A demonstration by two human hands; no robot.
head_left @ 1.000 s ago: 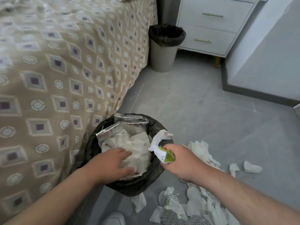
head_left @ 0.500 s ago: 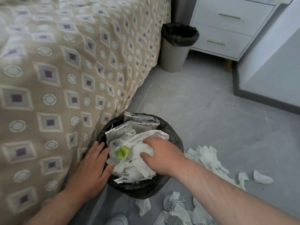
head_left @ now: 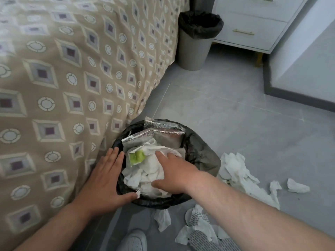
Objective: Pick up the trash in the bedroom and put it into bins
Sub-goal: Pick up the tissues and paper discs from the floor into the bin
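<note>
Two bins: the near bin (head_left: 204, 154) stands lower centre against the bed (head_left: 63, 87), the far bin (head_left: 194, 49) at the top. The near bin holds two foil packets (head_left: 163, 132) on edge, long axes across the frame, and behind them wadded tissue (head_left: 145, 171) and one green wrapper (head_left: 137, 157), which was held above the rim a second ago. The hands are apart: the left hand (head_left: 105, 178) lies flat on the rim, moved there off the tissue, and the right hand (head_left: 174, 173) presses the tissue with spread fingers. Loose scraps (head_left: 241, 171) lie on the floor (head_left: 235, 115) at lower right.

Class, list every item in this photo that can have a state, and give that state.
near bin, upright, lined, heaped full
tissue wad, in the near bin
foil pouches, sticking up in the near bin
right hand, pressing on the tissue wad
left hand, flat on the near bin's rim
far bin, upright, lined, contents hidden
drawers, shut
floor tissues, scattered, not yet binned
</note>
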